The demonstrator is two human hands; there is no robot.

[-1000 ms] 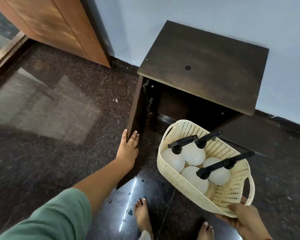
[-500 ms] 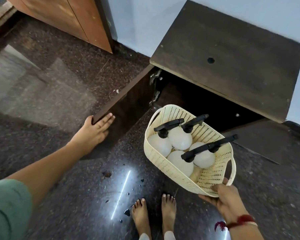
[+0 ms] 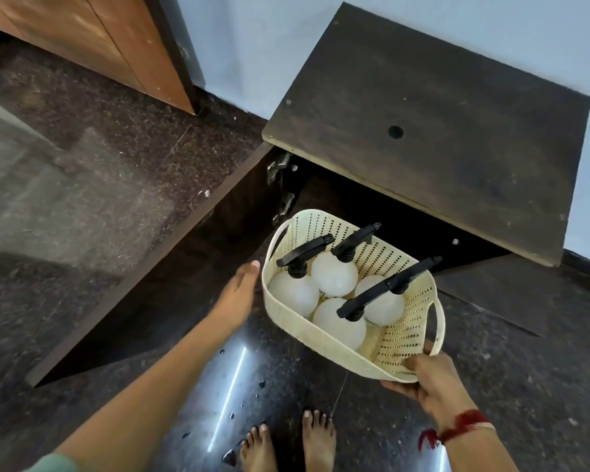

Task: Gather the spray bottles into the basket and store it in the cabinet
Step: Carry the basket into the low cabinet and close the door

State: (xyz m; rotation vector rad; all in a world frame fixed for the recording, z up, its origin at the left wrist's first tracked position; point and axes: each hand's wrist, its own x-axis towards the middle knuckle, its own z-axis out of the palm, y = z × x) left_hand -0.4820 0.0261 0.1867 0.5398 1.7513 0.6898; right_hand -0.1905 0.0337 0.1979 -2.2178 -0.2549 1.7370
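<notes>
A cream perforated basket [image 3: 402, 321] hangs in the air in front of the open dark wooden cabinet [image 3: 433, 131]. Inside it stand several white round spray bottles [image 3: 334, 274] with black trigger heads. My right hand [image 3: 426, 379] grips the basket's near rim beside its handle. My left hand [image 3: 239, 294] is stretched out flat, fingers together, just left of the basket's side; whether it touches the basket I cannot tell. The cabinet door [image 3: 171, 253] stands swung wide open to the left, and the dark inside shows behind the basket.
The floor [image 3: 82, 185] is dark polished stone with a few water drops near my bare feet [image 3: 286, 441]. A brown wooden door [image 3: 92, 39] and a pale wall stand behind. A second cabinet door [image 3: 511, 294] is open at the right.
My left hand let go of the cabinet door's edge and came over beside the basket. The door now stands wide open. The basket has moved slightly nearer the cabinet opening.
</notes>
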